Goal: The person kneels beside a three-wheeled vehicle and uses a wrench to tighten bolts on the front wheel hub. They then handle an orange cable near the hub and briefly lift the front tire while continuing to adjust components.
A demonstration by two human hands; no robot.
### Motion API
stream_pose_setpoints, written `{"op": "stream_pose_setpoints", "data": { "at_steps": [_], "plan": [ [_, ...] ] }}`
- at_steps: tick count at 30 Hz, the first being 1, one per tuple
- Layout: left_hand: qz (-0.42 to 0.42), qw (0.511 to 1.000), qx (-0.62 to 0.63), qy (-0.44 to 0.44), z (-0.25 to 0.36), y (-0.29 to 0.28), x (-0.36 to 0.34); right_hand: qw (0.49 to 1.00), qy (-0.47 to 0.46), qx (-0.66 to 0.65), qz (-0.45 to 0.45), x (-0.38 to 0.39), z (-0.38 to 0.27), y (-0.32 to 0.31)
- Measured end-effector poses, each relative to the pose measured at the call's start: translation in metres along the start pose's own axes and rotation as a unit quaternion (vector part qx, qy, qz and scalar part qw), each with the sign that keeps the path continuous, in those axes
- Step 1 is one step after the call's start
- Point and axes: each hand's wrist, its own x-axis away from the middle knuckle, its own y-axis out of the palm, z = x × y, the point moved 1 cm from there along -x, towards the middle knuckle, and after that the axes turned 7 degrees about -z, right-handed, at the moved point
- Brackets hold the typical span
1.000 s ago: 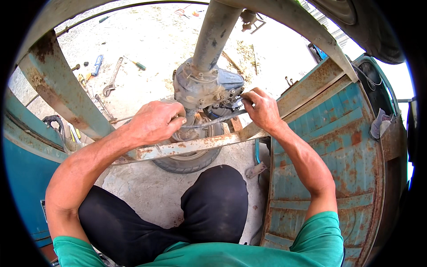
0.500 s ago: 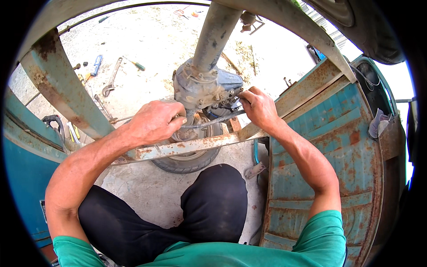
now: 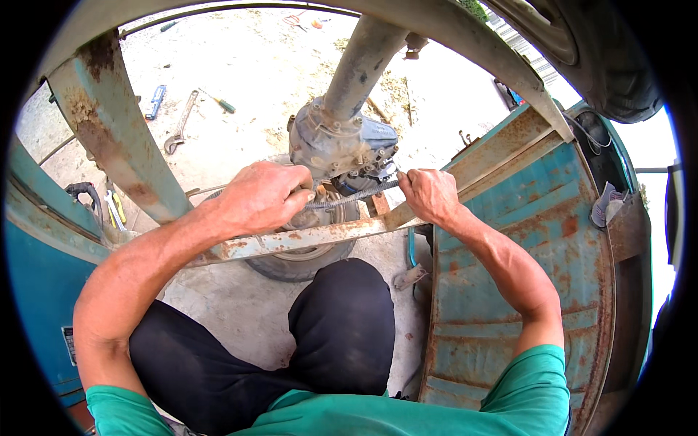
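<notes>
Head view: hands point(image 3: 263, 196) hold ribbed cable point(image 3: 355, 197); label point(image 3: 69, 344) illegible.

The thin grey ribbed cord point(image 3: 356, 197) has a coarse, matt surface; metal or plastic cannot be told. The bulky grey gear housing point(image 3: 316, 138) is dull, grimy metal. Rust roughens the painted metal of the wide turquoise ridged panel point(image 3: 502, 280) and the slanting blue-green beam point(image 3: 120, 138). The black trousers point(image 3: 342, 320) are matt, smooth cloth.

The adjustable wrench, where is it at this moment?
In the head view, the wrench lies on the ground at upper left, between the blue object and the green-handled screwdriver.
</notes>
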Motion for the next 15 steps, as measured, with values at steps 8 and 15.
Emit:
{"op": "stream_pose_setpoints", "data": {
  "at_steps": [8, 15],
  "plan": [
    [0.017, 0.999, -0.004, 0.038, -0.001, 0.005, -0.002, 0.980, 0.084, -0.154, -0.093, -0.006, -0.008, -0.003],
    [-0.006, 1.000, 0.008, 0.006, 0.002, 0.002, -0.002, 0.964, -0.023, -0.110, -0.243, -0.013, -0.006, -0.019]
  ]
}}
